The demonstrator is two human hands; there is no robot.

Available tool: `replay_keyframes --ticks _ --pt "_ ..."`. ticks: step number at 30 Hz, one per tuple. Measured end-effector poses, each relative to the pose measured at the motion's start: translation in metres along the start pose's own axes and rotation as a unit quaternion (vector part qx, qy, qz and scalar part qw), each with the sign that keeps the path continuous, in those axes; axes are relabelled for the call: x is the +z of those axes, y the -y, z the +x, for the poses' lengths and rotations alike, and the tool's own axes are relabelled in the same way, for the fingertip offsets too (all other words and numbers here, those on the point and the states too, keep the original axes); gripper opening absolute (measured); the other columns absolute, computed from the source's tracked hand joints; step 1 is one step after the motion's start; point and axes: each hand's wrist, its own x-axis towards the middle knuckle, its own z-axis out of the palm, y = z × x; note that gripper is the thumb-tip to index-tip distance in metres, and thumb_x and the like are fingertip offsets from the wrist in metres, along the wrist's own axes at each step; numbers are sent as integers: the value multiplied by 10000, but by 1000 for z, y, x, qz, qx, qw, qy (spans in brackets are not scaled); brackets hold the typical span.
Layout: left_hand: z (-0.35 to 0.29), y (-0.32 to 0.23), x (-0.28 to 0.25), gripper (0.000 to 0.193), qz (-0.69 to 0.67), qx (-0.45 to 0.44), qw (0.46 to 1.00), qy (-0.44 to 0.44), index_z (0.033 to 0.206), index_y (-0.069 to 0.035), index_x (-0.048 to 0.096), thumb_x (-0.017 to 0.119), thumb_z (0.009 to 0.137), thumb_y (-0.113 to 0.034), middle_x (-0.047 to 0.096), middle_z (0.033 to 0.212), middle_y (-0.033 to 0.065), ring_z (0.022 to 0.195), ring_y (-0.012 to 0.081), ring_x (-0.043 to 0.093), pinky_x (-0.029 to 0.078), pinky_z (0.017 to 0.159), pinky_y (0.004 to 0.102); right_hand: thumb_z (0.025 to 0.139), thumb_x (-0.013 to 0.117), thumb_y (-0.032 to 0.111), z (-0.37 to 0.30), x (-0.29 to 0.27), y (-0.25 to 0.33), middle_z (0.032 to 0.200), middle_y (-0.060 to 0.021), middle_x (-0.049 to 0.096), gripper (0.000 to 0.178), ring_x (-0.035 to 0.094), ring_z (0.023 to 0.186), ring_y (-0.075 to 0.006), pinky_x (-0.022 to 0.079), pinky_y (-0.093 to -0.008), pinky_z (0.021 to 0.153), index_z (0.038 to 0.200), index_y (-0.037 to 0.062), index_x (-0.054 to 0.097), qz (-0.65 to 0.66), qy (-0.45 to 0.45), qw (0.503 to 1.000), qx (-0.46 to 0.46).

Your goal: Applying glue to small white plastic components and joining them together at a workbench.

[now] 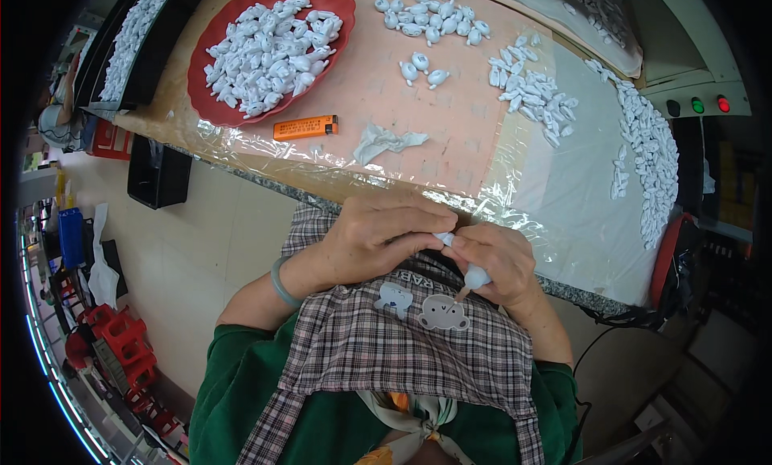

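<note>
In front of my apron, just off the table's near edge, my hands are close together. My left hand is closed, pinching a small white plastic piece between thumb and fingers. From the other side, my right hand has its thumb and forefinger up against that piece. A small white squeeze bottle with a thin tan nozzle is tucked in my right palm, nozzle pointing down toward my apron. My fingers hide much of the piece and the bottle.
A red scalloped bowl heaped with white figure parts stands far left on the table. Near it lie an orange lighter and a crumpled tissue. Rounded white parts and smaller white parts are scattered farther right. Clear film covers the near edge.
</note>
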Motion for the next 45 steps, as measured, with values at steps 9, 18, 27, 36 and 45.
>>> replay_keyframes --ticks 9,18,27,36,45 --pt "-1 -3 0 257 21 -8 1000 -1 950 -8 698 746 698 3 693 978 135 902 245 683 562 774 305 672 776 44 -1 3 -1 781 -131 619 266 626 610 -238 502 -299 490 880 -26 626 3 -8 1000 -1" --pt "0 4 -1 256 31 -15 999 -3 966 -8 688 734 715 12 689 991 128 918 246 677 556 780 308 674 778 14 4 3 -3 780 -138 641 288 641 618 -238 502 -288 493 908 -5 611 2 -2 1000 22" --pt "22 8 -92 227 228 -23 951 -206 970 17 638 671 750 67 660 916 117 811 196 666 548 700 285 667 705 -105 11 -12 -12 721 -108 629 327 629 621 -185 482 -257 546 964 -14 602 -13 -22 990 137" --pt "62 33 -115 285 515 60 845 -133 1003 -9 639 667 720 -11 593 1154 143 981 312 599 503 840 371 663 738 -62 6 -18 -14 795 -115 653 300 653 637 -218 516 -295 555 932 -8 617 -28 12 987 156" --pt "91 66 -45 143 459 -41 885 -58 860 -27 611 667 739 -81 619 846 99 818 277 612 502 654 377 666 694 -108 7 -17 -12 749 -118 637 299 644 624 -213 504 -284 560 936 -16 602 -26 15 988 151"
